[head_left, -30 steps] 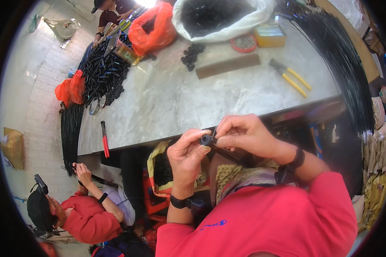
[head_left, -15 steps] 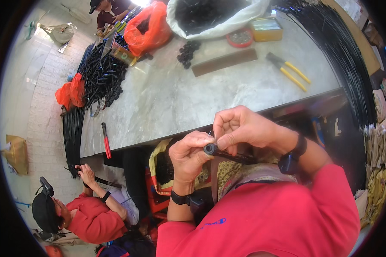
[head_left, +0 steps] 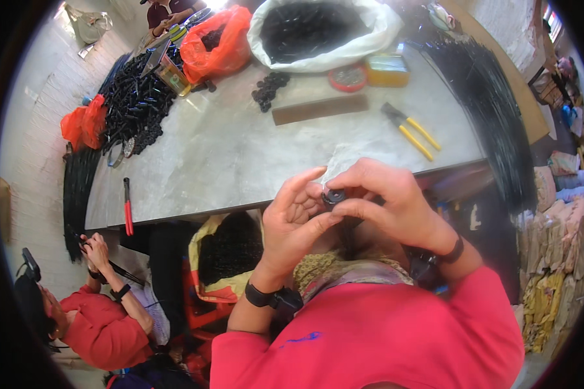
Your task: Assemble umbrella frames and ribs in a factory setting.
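Observation:
My right hand (head_left: 390,198) is closed around a black cylindrical piece (head_left: 334,195), its round end with a small central hole facing up. The thumb and index finger grip its sides. The rest of the piece is hidden behind my fingers and palm. Beside it, my left hand (head_left: 298,214) is open, index finger stretched out and the others loosely curled. My left thumb tip lies close to the piece and my right thumb; whether it touches them I cannot tell. Both hands are just off the table's near edge, above my lap.
On the table (head_left: 220,155) are yellow-handled pliers (head_left: 412,131), a brown flat bar (head_left: 320,109), a white sack (head_left: 389,39), an orange bag (head_left: 217,48), a heap of black parts (head_left: 133,104) and red-handled pliers (head_left: 128,206). A co-worker in red (head_left: 107,327) sits at the left.
My left hand has let go of the piece and its fingers have spread. My right hand has moved from a pinch above the piece to a grip around it. The view has shifted.

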Available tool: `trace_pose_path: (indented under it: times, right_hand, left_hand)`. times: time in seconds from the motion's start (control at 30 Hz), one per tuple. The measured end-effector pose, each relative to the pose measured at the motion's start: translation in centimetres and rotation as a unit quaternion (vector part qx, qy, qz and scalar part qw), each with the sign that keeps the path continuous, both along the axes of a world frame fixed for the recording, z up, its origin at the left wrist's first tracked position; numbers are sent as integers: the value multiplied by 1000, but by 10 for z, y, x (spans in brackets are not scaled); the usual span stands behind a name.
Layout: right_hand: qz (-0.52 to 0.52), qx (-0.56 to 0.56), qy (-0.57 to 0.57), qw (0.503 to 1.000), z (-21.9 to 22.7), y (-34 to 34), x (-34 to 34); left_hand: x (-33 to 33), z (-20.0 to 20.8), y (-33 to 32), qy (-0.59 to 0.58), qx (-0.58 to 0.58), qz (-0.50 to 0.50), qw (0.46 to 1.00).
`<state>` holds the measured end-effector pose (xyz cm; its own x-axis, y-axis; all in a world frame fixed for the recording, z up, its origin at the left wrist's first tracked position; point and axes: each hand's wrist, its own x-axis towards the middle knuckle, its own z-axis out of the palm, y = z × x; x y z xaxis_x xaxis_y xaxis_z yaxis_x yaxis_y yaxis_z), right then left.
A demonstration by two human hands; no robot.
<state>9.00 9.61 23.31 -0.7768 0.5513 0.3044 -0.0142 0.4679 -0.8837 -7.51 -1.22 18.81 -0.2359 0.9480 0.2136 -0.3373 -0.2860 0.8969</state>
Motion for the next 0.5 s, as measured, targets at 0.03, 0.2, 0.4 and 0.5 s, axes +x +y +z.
trace_pose_path:
  times: [0.03, 0.2, 0.4, 0.5]
  right_hand:
    - [-8, 1, -1, 1000, 2, 3, 2]
    - [-12, 15, -4, 1000, 3, 8, 14]
    - [-19, 4, -11, 1000, 3, 7, 19]
    - [-28, -13, -5, 1000, 2, 5, 19]
  left_hand:
    - [0, 0, 2, -20, 1, -29, 999]
    - [5, -6, 8, -90, -4, -59, 994]
    - [16, -2, 7, -58, -24, -33, 998]
    - [21, 0, 5, -8, -45, -1, 999]
